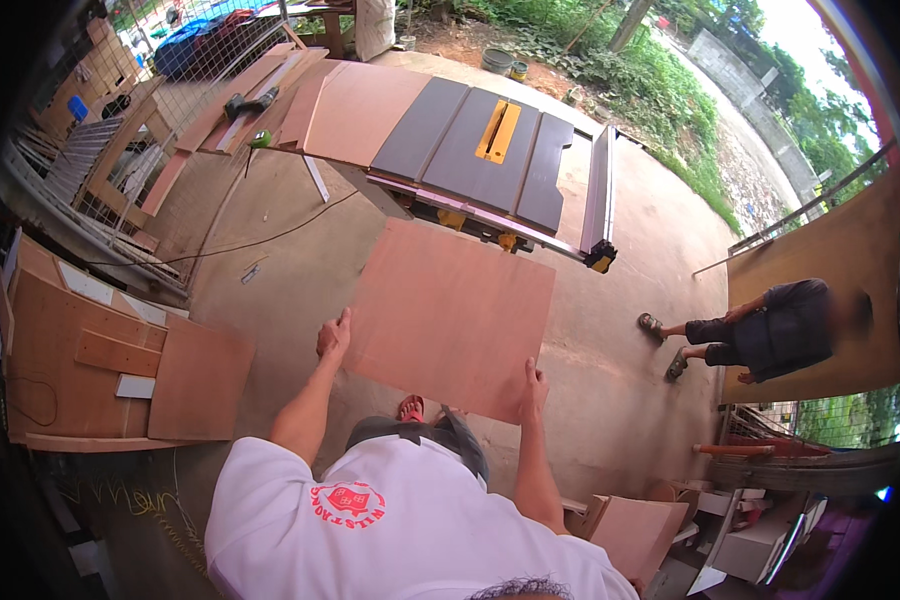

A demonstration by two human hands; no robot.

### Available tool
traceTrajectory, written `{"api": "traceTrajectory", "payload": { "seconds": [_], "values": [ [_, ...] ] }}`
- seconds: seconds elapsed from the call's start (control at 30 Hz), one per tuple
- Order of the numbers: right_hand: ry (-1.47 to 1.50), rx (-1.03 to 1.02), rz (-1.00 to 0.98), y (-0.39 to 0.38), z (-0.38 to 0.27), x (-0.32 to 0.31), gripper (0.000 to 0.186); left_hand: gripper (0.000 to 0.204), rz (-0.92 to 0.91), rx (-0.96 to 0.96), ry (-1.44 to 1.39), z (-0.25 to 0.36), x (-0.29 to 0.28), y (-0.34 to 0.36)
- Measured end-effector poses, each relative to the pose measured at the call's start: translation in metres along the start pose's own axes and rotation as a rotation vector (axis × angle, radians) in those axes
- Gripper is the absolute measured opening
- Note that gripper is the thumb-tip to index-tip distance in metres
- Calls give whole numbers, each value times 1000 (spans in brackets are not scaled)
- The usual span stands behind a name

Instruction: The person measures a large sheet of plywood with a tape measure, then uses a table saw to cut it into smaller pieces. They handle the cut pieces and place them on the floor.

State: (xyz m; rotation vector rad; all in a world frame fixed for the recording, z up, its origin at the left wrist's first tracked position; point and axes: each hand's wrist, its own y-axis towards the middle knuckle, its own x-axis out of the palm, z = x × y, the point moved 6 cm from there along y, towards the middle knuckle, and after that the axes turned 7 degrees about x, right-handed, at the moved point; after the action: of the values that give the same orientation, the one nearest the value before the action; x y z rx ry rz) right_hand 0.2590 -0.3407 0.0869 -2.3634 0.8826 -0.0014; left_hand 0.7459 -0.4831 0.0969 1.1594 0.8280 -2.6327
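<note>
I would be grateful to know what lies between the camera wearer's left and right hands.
In the head view, a flat wooden panel spans that stretch, held by the left hand and the right hand.

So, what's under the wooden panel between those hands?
Concrete floor shows around the panel, with a sandalled foot by its near edge. Whatever lies directly beneath is covered and can't be seen.

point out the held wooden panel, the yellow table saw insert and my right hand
Wooden panel (450,318), head view, middle of its face
Yellow insert (504,130), head view, beside its slot
Right hand (535,388), head view, its middle
</note>
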Motion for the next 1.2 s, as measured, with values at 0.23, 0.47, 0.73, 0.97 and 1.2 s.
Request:
{"api": "traceTrajectory", "payload": {
  "seconds": [0.23, 0.47, 0.73, 0.97, 1.2],
  "values": [
    [23, -112, -208, 83, -95, 180, 67, 76, 147, 6, -22, 26, -80, 155],
    [-83, -61, -381, 144, -161, 305, 81, 74, 188, -43, 59, 46, -107, 287],
    [-78, -95, -292, 211, -187, 398, 82, 71, 100, 99, 6, 79, -106, 441],
    [-71, -160, 162, 206, -168, 411, 56, 67, -72, 113, -149, 113, -107, 512],
    [249, 438, 172, 71, -26, 380, 73, 39, 320, 302, -190, 72, -237, 584]
  ]
}}
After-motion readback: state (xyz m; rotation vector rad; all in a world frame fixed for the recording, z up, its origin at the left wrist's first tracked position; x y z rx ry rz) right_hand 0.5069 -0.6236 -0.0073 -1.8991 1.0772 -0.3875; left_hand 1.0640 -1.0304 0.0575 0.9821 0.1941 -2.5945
